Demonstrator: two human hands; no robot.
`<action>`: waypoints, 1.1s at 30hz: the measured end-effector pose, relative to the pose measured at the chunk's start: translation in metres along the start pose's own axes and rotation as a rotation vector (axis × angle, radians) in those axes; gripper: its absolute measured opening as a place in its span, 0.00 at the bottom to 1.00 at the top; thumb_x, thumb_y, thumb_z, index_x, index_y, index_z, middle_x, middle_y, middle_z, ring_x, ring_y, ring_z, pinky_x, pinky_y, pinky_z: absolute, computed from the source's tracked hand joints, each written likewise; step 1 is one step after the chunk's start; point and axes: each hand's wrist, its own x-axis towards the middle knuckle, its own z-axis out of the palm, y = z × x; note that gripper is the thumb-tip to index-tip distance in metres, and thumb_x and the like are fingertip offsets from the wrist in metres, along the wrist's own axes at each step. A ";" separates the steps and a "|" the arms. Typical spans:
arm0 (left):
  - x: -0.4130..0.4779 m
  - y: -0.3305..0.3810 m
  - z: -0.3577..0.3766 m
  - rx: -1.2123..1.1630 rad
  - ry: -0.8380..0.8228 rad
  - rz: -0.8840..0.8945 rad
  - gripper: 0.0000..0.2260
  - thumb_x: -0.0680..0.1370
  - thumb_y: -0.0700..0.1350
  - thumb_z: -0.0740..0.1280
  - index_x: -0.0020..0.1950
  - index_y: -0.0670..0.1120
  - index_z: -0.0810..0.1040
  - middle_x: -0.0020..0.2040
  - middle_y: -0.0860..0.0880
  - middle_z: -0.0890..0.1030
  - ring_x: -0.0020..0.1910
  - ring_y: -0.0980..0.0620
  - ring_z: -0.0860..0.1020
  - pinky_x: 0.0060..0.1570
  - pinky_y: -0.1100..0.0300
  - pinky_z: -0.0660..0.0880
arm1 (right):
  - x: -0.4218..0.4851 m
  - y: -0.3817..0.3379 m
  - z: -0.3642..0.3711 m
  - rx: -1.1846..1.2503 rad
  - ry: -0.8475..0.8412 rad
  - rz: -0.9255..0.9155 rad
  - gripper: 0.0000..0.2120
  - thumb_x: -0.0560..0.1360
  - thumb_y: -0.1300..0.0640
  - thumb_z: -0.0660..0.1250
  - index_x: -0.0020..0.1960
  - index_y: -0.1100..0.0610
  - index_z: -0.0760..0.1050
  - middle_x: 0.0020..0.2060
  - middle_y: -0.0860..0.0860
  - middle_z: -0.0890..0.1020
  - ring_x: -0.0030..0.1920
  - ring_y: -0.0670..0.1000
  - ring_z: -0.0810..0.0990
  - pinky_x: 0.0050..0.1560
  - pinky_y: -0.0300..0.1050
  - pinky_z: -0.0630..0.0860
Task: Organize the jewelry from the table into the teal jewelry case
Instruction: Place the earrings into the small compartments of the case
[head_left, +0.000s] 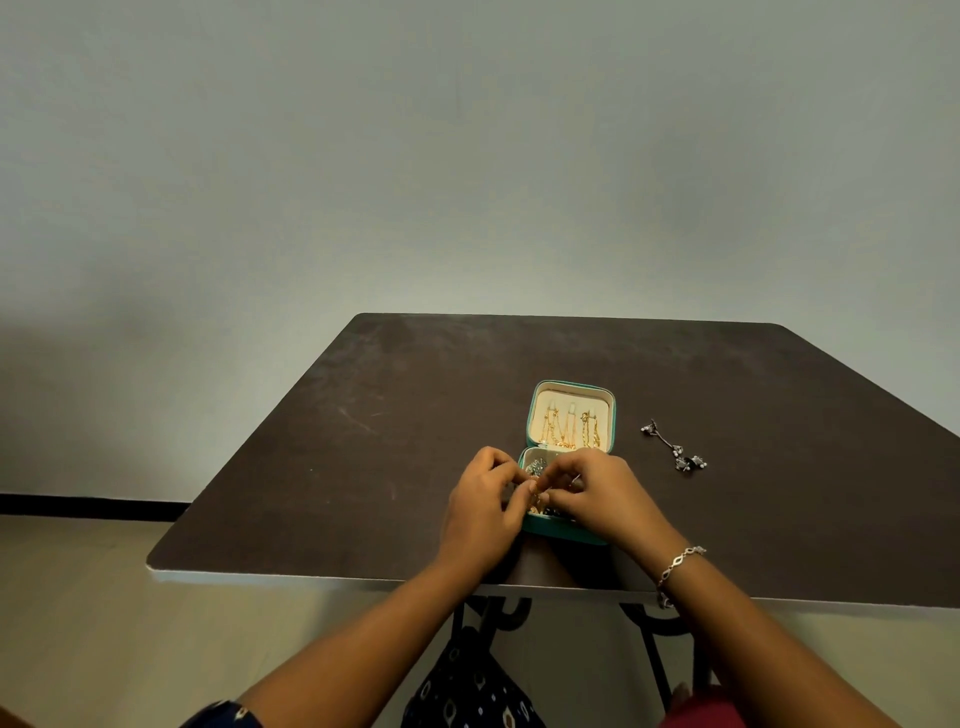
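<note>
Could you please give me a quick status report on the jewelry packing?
Left hand and right hand pinching a small piece over open teal case. Silver pieces waiting on table. Nothing blocking.

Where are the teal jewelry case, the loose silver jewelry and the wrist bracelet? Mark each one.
teal jewelry case (566, 535), head view, front wall of its base.
loose silver jewelry (688, 462), head view, its near cluster.
wrist bracelet (679, 561), head view, links on top of the wrist.

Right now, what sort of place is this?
Probably a plain indoor room, home or staged setup; can't tell which. Bare pale wall, one dark table on black metal legs, light floor. A teal jewelry case and loose silver jewelry lie on the table.
</note>
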 end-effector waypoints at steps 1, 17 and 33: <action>0.001 0.000 0.000 -0.002 -0.004 -0.008 0.06 0.75 0.44 0.67 0.48 0.43 0.80 0.47 0.53 0.72 0.44 0.58 0.73 0.41 0.66 0.74 | 0.000 0.001 0.001 -0.032 0.009 -0.019 0.05 0.71 0.57 0.69 0.46 0.54 0.81 0.37 0.47 0.79 0.43 0.46 0.76 0.43 0.38 0.69; 0.008 0.002 -0.003 -0.161 -0.017 -0.205 0.06 0.73 0.40 0.69 0.39 0.49 0.74 0.46 0.51 0.75 0.44 0.57 0.74 0.38 0.73 0.69 | 0.005 0.005 0.008 -0.090 0.239 -0.039 0.05 0.74 0.58 0.65 0.44 0.58 0.79 0.46 0.53 0.83 0.49 0.51 0.79 0.44 0.41 0.72; 0.009 0.002 -0.003 -0.005 -0.035 -0.110 0.04 0.73 0.43 0.69 0.47 0.45 0.78 0.48 0.53 0.72 0.47 0.56 0.72 0.46 0.62 0.73 | -0.005 0.005 0.022 -0.054 0.341 -0.088 0.03 0.73 0.59 0.66 0.41 0.58 0.78 0.41 0.52 0.83 0.43 0.51 0.79 0.43 0.44 0.75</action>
